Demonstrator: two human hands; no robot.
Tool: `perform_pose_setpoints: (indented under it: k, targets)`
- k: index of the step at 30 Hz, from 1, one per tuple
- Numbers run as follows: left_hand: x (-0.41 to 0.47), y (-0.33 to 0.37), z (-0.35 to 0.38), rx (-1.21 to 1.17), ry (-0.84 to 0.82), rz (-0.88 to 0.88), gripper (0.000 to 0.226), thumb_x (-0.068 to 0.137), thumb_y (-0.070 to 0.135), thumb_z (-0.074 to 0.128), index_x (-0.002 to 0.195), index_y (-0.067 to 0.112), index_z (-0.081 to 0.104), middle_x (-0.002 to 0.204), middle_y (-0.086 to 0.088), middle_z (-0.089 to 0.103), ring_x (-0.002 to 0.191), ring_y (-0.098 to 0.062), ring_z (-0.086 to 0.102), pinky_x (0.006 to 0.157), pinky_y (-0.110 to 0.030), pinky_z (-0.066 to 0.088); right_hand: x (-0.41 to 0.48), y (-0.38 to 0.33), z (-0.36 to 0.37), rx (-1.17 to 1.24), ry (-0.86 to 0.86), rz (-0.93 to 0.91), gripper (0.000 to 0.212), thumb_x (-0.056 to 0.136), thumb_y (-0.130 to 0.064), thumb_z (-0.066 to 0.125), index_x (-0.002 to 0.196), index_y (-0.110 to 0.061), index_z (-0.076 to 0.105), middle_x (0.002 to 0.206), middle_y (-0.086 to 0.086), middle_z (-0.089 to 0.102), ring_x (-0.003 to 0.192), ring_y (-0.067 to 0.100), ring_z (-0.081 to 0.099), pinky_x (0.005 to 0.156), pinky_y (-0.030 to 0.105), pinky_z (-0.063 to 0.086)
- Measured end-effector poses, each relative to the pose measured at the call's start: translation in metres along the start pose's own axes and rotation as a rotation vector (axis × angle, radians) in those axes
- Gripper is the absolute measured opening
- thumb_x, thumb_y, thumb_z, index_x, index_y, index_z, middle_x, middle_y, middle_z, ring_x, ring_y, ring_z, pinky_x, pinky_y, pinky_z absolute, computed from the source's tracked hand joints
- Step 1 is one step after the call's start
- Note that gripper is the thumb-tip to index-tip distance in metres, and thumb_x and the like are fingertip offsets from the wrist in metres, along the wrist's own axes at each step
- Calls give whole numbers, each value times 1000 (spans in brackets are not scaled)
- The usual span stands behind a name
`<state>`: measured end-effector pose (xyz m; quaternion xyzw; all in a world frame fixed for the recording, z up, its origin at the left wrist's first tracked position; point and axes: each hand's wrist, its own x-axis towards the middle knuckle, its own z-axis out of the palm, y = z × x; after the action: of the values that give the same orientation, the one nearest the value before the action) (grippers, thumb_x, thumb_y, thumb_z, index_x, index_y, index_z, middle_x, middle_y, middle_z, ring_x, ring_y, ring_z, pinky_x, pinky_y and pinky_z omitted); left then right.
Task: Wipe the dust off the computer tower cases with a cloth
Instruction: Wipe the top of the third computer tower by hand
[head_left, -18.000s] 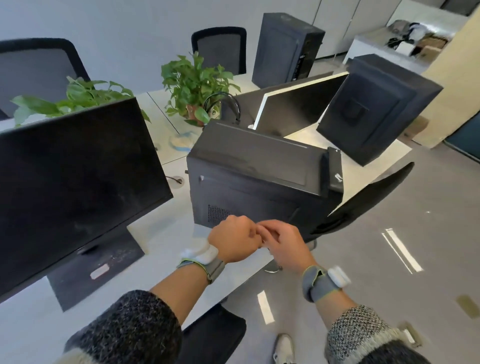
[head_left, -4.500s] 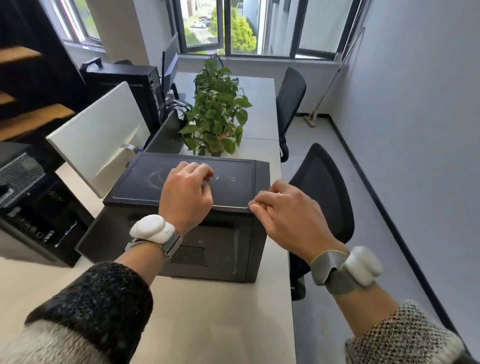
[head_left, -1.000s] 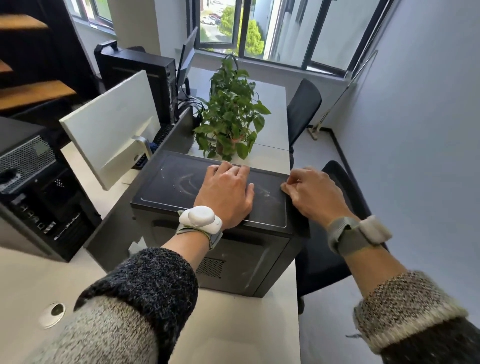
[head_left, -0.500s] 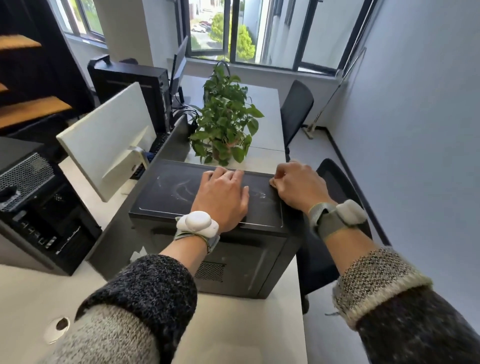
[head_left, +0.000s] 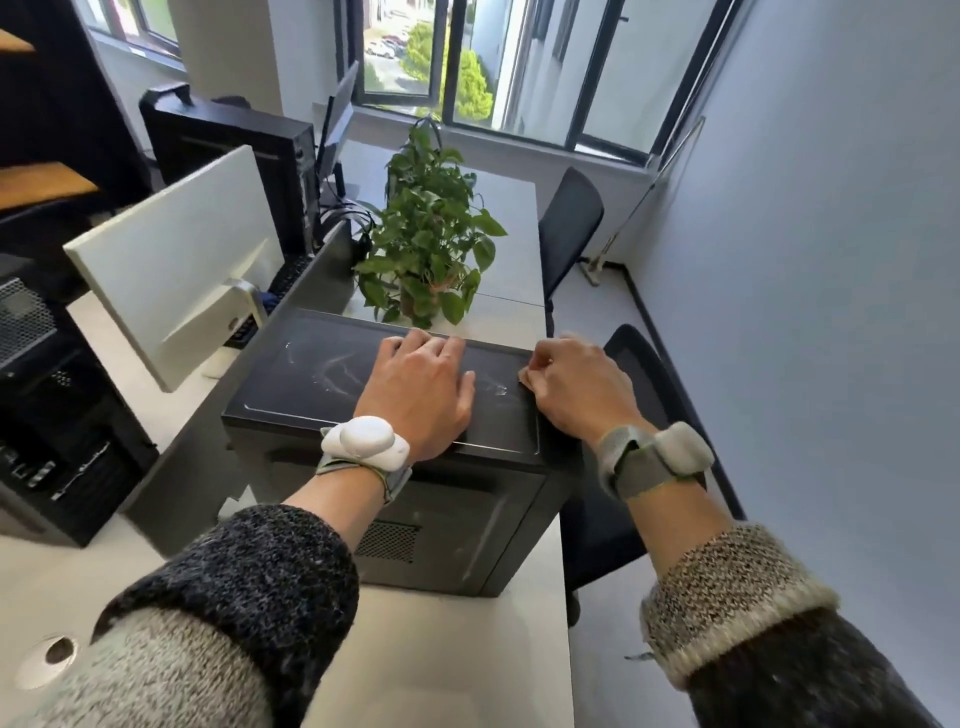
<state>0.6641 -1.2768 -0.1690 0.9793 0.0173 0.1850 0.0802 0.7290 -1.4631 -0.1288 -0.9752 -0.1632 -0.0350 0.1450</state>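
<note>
Since about four seconds back the right hand (head_left: 582, 389) has slid from the near front edge of the case's top to its right edge, and the left hand (head_left: 421, 395) went from curled to laid out flat.

So the computer tower case (head_left: 296, 395) is lying on its side on the white desk (head_left: 457, 649), near the desk's right edge, vented end facing the camera. The broad panel facing up is dusty, with pale curved smears left of the left hand. That hand rests palm down on the panel, fingers straight and close together, tips reaching the far edge. The right hand sits on the panel's right edge with fingers curled in, pinching a little pale scrap that I take to be the cloth (head_left: 525, 383). Only a corner pokes out, so I can't tell more about it. Both wrists wear grey straps with white pods, and the knit sleeves are pushed up a bit.

Just behind the case is a potted plant (head_left: 431, 249). To the left a white monitor (head_left: 176, 260) shows its back, with a black upright tower (head_left: 234, 150) further behind it. Another tower (head_left: 52, 415) with its back panel and ports showing stands at the far left. A black office chair (head_left: 644, 384) is tucked in right of the desk beside the case, and a second chair (head_left: 569, 223) is further back by the windows (head_left: 467, 62).
</note>
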Motion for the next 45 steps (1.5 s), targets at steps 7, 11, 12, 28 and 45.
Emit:
perform_pose_setpoints:
  k: [7, 11, 12, 28, 45]
  targets:
    - [1, 1, -2, 7, -1, 11, 35, 101, 44, 41, 120, 19, 56, 119, -2, 69, 118, -25, 55, 103, -46, 41, 13, -8, 0, -98, 34, 56, 16, 99, -42, 64, 103, -28, 73, 115, 1, 68, 105, 31, 66, 82, 38, 47]
    - [-1, 1, -3, -1, -8, 11, 36, 100, 44, 41, 121, 19, 56, 119, -2, 68, 118, -25, 54, 103, -45, 41, 18, -16, 0, -83, 34, 47, 18, 101, -41, 62, 105, -27, 73, 116, -1, 64, 108, 30, 65, 82, 37, 45]
    - [-1, 1, -4, -4, -11, 10, 36, 100, 44, 41, 121, 18, 56, 120, -3, 68, 119, -25, 54, 104, -45, 40, 10, -14, -2, -46, 25, 48, 17, 101, -42, 63, 103, -28, 73, 113, -3, 62, 106, 28, 64, 82, 37, 46]
    - [-1, -3, 0, -37, 7, 27, 34, 100, 41, 40, 119, 16, 55, 118, -5, 68, 116, -29, 55, 100, -48, 41, -31, -16, 4, 16, 72, 58, 17, 102, -44, 65, 97, -30, 73, 102, -11, 58, 93, 18, 63, 81, 39, 54]
    - [-2, -5, 2, -24, 17, 28, 33, 98, 40, 46, 119, 16, 57, 120, -7, 69, 119, -30, 55, 102, -50, 40, -68, -28, 0, 1, 85, 65, 19, 105, -41, 60, 103, -27, 72, 108, -7, 58, 94, 23, 64, 74, 32, 44]
